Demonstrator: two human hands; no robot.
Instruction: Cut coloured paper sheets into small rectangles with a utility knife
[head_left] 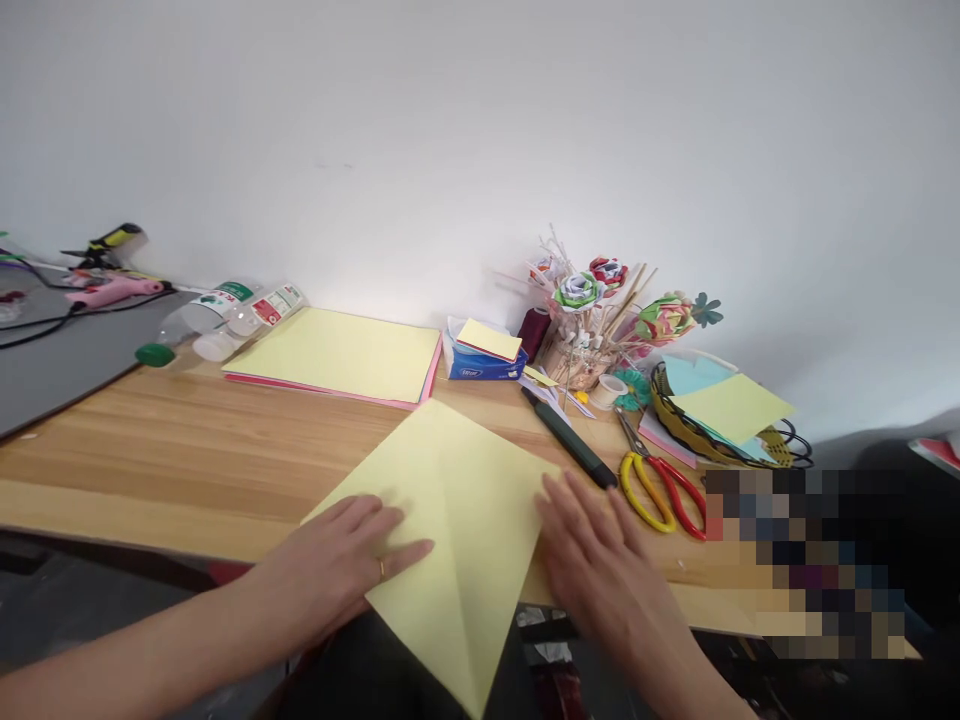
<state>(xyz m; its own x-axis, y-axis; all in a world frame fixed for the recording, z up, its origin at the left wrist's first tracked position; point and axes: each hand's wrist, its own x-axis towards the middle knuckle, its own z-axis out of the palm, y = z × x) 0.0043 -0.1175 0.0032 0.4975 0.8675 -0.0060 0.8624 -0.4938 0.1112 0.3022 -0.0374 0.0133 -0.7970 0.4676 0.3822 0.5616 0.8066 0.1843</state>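
A pale yellow sheet of paper [420, 470] lies with one corner pointing toward me, its near part hanging past the table's front edge. A faint crease runs down its middle. On the sheet's left side rests my left hand [345, 550], palm down, thumb and fingers apart, a ring on one digit. My right hand [600, 545] is at the sheet's right corner, fingers stretched out and slightly blurred, the fingertips at the paper's edge. Close by the right fingers are a dark green pen-like tool [574, 440] and scissors with yellow and red handles [675, 490].
A stack of coloured paper [337, 350] lies behind, beside two plastic bottles [217, 315]. A blue tissue pack [484, 360], paper flowers [581, 290] and a basket with paper [660, 410] line the wall. A pink glue gun [116, 290] is far left.
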